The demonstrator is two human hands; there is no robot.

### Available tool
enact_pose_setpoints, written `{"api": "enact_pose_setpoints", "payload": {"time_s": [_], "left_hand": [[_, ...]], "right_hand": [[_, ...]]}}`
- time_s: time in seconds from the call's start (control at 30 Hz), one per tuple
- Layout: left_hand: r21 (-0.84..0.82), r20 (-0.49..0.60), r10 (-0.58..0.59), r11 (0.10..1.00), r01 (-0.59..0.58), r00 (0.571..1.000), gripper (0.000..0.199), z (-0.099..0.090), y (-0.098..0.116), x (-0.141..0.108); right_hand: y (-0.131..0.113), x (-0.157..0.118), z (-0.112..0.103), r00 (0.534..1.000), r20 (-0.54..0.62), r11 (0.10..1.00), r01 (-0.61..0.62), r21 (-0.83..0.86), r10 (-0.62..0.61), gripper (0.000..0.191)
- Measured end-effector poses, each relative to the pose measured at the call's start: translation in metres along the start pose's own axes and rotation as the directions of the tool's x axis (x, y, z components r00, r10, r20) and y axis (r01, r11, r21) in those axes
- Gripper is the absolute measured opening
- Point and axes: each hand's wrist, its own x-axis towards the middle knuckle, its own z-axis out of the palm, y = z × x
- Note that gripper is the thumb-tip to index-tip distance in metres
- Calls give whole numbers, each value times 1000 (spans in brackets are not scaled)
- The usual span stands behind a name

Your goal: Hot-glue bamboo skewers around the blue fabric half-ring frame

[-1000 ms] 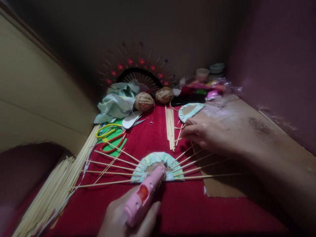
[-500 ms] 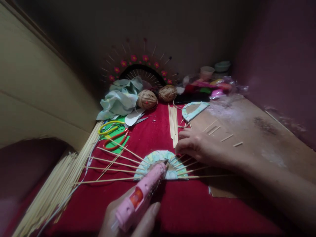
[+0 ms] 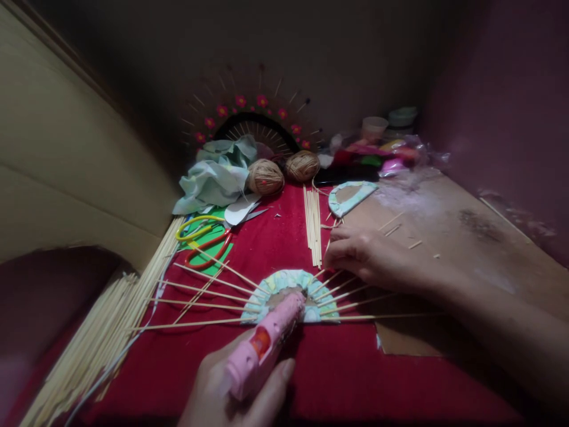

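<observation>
My left hand [image 3: 240, 379], low in the middle, is closed around a pink glue gun [image 3: 267, 338]. The gun's nozzle hangs over the cardboard middle of a half-round piece [image 3: 284, 280] edged in pale patterned cloth. Thin bamboo sticks fan out from this piece to both sides. To the right, my right hand [image 3: 364, 255] is closed, its fingers pinching a bamboo stick [image 3: 320, 273] near the cloth edge. The fingers hide part of that stick. My right forearm covers stretches of the other right-hand sticks, whose tips show beyond it.
Scissors [image 3: 208, 237] lie on green material at left, by many long sticks [image 3: 89, 332] and a white cord. Behind are pale cloth [image 3: 213, 184], two twine balls [image 3: 265, 177], a short stick bundle [image 3: 312, 228] and another half-round piece [image 3: 353, 198]. A decorated fan stands farther back.
My right hand has shifted slightly right, and the stick in it has slid outward. The glue gun in my left hand has moved a little up and to the right.
</observation>
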Motion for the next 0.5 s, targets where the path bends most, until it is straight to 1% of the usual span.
{"api": "enact_pose_setpoints", "payload": {"time_s": [0.07,0.23,0.43,0.5], "left_hand": [[50,55,11,999,-14,998,51,-1,-1,1],[41,96,3,999,-7,995,53,-1,-1,0],[26,105,-6,1000,3,994,53,-2,-1,-3],[13,83,-2,1000,1,997,52,0,1,-3]], "right_hand": [[-1,0,1,1000,8,1000,10,-3,-10,20],[-4,1,2,1000,19,1000,2,-15,-2,20],[-6,1,3,999,30,999,-11,-37,12,19],[-6,1,3,1000,28,999,-9,-38,10,19]]}}
